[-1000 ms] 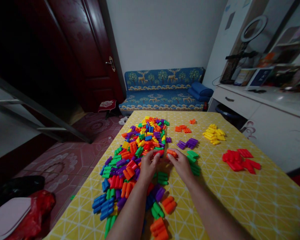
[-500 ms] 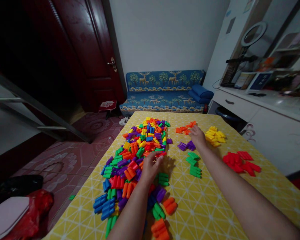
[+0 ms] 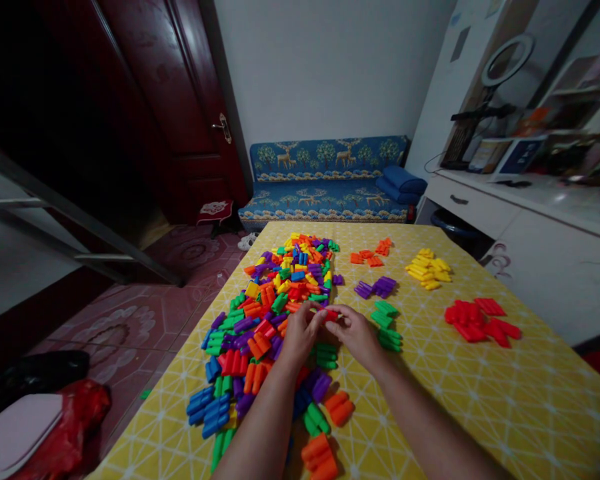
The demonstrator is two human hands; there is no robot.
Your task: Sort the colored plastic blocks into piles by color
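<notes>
My left hand (image 3: 301, 328) and my right hand (image 3: 356, 335) meet at the right edge of a mixed heap of toy building blocks (image 3: 265, 330). Between their fingertips is a small red building block (image 3: 332, 315), gripped from both sides. Beyond and to the right of my hands lie single-colour groups: orange blocks (image 3: 367, 256), purple blocks (image 3: 383, 287), green blocks (image 3: 387, 320), yellow blocks (image 3: 429, 269) and red blocks (image 3: 473, 321). My fingers cover part of the held block.
A yellow patterned cloth (image 3: 430, 400) covers the table. Loose orange blocks (image 3: 320, 457) lie near its front. Behind the table stands a blue sofa (image 3: 315, 193). To the right is a white cabinet (image 3: 545, 247); on the left, a metal ladder-like frame (image 3: 75, 217).
My right hand has come back from the orange group to the red block at my left hand and closed on it. The orange blocks now lie uncovered. My left hand stays near the heap.
</notes>
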